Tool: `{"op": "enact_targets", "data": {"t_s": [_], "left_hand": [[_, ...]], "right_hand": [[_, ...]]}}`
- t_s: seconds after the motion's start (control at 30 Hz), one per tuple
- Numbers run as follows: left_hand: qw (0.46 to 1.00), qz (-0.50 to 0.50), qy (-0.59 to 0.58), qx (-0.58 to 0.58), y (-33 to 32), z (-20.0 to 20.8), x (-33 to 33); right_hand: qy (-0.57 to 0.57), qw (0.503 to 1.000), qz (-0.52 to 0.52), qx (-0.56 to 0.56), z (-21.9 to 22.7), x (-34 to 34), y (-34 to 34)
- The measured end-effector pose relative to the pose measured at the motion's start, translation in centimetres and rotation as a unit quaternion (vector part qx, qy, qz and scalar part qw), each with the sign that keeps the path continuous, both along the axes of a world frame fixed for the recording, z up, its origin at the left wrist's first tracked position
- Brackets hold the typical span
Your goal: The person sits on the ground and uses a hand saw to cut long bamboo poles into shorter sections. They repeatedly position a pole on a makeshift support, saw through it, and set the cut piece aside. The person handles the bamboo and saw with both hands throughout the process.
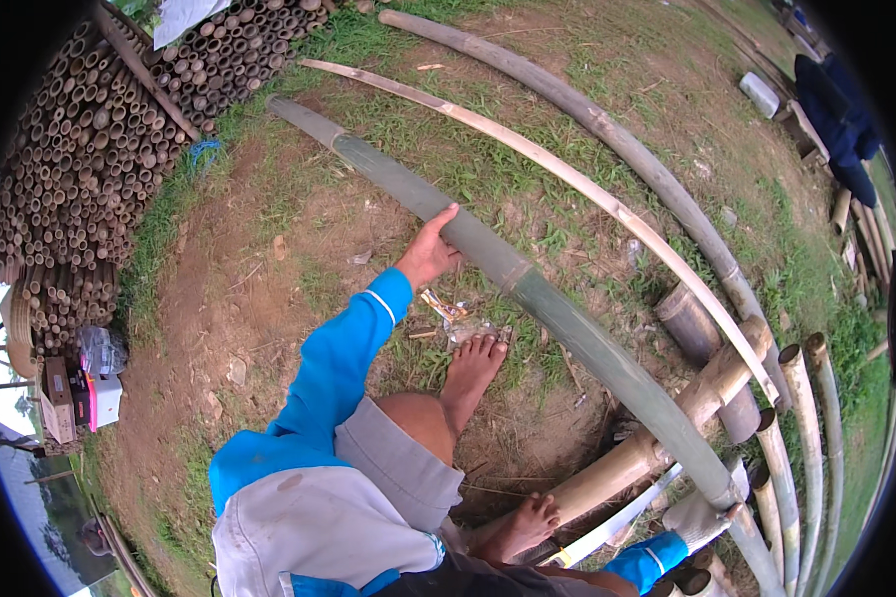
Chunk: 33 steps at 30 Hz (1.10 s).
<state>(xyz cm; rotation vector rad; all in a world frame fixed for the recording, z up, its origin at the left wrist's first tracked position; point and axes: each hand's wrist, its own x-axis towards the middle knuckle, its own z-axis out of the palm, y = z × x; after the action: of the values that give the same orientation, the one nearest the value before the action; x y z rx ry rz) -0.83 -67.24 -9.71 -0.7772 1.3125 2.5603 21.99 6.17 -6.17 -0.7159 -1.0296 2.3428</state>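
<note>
A long green bamboo pole runs slantwise across the view, from far left to near right. My bare left hand grips its near side about midway, the thumb on top and the other fingers partly hidden underneath. Toward the near right end, my right hand, in a pale glove, is closed around the same pole. The pole rests across a thick yellowish bamboo log lying close to my feet. Beside the log and my right forearm is a long, flat, shiny blade with a yellow part at one end.
Beyond the pole lie a split pale bamboo strip and a grey bamboo pole. Several cut poles stick out at the right. A large stack of bamboo stands far left, near boxes. Litter lies by my bare foot.
</note>
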Motion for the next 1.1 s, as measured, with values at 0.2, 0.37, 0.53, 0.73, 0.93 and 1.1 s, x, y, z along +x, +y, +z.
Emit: {"op": "enact_targets", "data": {"t_s": [0.2,0.37,0.53,0.73,0.93,1.1], "left_hand": [[0.993,0.083,-0.031,-0.082,-4.8,-1.8,-4.1],[0.833,0.171,-0.061,-0.523,-10.3,-1.6,-6.8],[0.594,-0.018,0.192,-0.781,0.9,3.3,-9.6],[0.454,-0.307,0.388,-0.741,8.7,5.7,-17.2],[0.337,-0.388,0.369,-0.774,11.6,5.5,-18.8],[0.338,-0.268,0.485,-0.761,11.6,8.8,-15.1]], "right_hand": [[0.005,0.986,0.05,-0.161,1.5,-2.9,-6.3],[-0.127,0.986,0.043,-0.095,0.2,-4.8,-10.5],[-0.1,0.992,0.075,-0.028,0.1,-3.2,-9.1],[-0.166,0.98,0.11,-0.023,-0.9,-2.8,-9.9],[-0.176,0.962,0.199,0.055,-2.2,0.4,-12.3],[-0.172,0.89,0.116,0.406,7.3,1.4,-17.9]]}}
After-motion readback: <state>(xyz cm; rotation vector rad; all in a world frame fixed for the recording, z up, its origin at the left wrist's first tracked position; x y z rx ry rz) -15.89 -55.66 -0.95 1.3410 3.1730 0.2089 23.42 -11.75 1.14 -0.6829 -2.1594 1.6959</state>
